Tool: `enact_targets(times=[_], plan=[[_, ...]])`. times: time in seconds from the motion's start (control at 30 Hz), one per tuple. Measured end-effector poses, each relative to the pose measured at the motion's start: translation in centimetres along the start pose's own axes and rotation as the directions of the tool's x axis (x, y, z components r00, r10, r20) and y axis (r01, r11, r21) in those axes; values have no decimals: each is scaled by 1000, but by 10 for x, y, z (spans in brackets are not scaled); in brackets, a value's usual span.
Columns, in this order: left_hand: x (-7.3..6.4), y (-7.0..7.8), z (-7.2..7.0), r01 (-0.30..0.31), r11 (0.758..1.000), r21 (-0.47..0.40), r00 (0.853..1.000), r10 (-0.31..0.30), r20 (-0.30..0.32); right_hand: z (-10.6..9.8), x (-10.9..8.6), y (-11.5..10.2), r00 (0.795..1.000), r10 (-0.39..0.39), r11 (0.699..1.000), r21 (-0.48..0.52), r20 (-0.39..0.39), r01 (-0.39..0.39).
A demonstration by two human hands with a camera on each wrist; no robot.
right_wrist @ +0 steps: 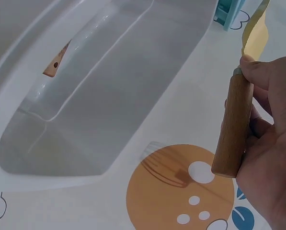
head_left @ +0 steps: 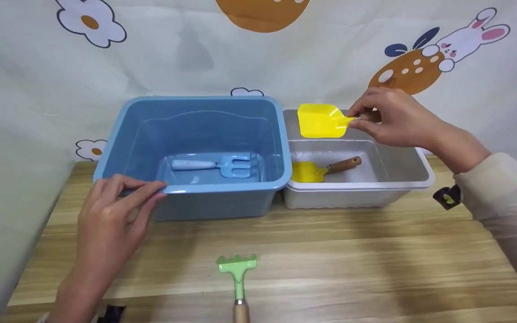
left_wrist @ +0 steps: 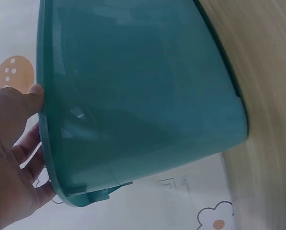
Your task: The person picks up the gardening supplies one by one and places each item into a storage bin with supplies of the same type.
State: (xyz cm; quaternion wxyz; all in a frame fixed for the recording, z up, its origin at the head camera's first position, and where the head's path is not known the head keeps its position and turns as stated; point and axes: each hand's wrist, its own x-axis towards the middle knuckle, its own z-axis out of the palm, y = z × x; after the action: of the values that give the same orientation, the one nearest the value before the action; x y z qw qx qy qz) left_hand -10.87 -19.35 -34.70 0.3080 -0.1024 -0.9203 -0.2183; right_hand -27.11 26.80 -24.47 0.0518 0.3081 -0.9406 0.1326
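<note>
My right hand (head_left: 400, 119) pinches a small yellow shovel (head_left: 322, 121) where its blade meets the wooden handle (right_wrist: 232, 127). The shovel is held over the back of a light grey bin (head_left: 339, 197), its blade pointing left. Inside that bin lies another yellow shovel (head_left: 341, 166) with a brown wooden handle. At the front left corner of a blue bin (head_left: 213, 204), my left hand (head_left: 110, 220) grips the rim, with the thumb (left_wrist: 36, 98) against it. A blue hand fork (head_left: 236, 166) with a pale handle lies on the blue bin's floor.
A green hand rake (head_left: 239, 269) with a wooden handle lies on the wood-grain table (head_left: 330, 264) in front of the bins. The two bins stand side by side against a patterned cloth backdrop (head_left: 159, 54).
</note>
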Motion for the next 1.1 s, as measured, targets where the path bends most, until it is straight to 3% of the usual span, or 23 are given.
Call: enact_targets(times=[0.43, 0.8, 1.1], plan=[[-2, -5, 2, -41, 999, -19, 998, 39, -55, 15, 5, 6, 999, -38, 999, -21, -24, 38], [-2, -3, 4, -22, 1000, -5, 1000, 22, -17, 24, 5, 10, 1000, -15, 998, -54, 12, 15], [-1, -4, 2, -19, 1000, -6, 1000, 19, -20, 22, 9, 9, 995, -17, 1000, -23, -97, 14]])
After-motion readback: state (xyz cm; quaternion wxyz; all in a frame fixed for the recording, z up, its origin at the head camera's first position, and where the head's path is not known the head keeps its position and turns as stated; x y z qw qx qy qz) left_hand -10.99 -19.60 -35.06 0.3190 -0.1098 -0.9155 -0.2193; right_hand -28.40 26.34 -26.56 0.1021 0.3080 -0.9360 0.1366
